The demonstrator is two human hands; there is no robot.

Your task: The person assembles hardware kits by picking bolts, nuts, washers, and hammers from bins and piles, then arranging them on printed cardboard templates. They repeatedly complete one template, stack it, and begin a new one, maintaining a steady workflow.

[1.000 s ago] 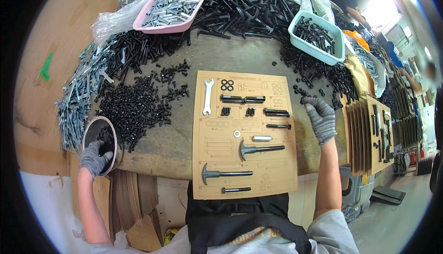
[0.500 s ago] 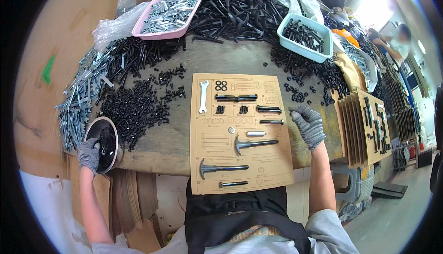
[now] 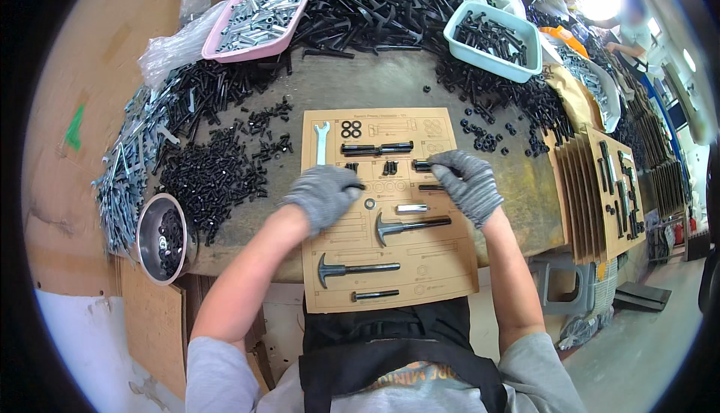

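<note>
A brown cardboard board point(image 3: 345, 240) with printed outlines lies before me, its parts in place on it. My left hand point(image 3: 322, 194), in a grey glove, is over its left part, fingers closed on a small black part at the tips. My right hand point(image 3: 472, 188), also gloved, is over the right edge with its fingers curled together by a black bolt-like part point(image 3: 421, 165); what they hold, if anything, is hidden. On the board are an open-end wrench point(image 3: 322, 143), black rings point(image 3: 351, 129), a silver sleeve point(image 3: 411, 209), two T-shaped black pieces point(image 3: 412, 225) and a bolt point(image 3: 375, 295).
A metal bowl point(image 3: 142, 240) of small black parts stands at the table's left edge, beside heaped black screws point(image 3: 214, 177). Pink point(image 3: 210, 45) and light blue point(image 3: 457, 49) trays stand at the back. Filled boards point(image 3: 600, 210) stack at right. Another person point(image 3: 636, 34) is beyond.
My left hand has left the metal bowl and come right, over the board. My right hand has shifted left, from beside the board onto its right part.
</note>
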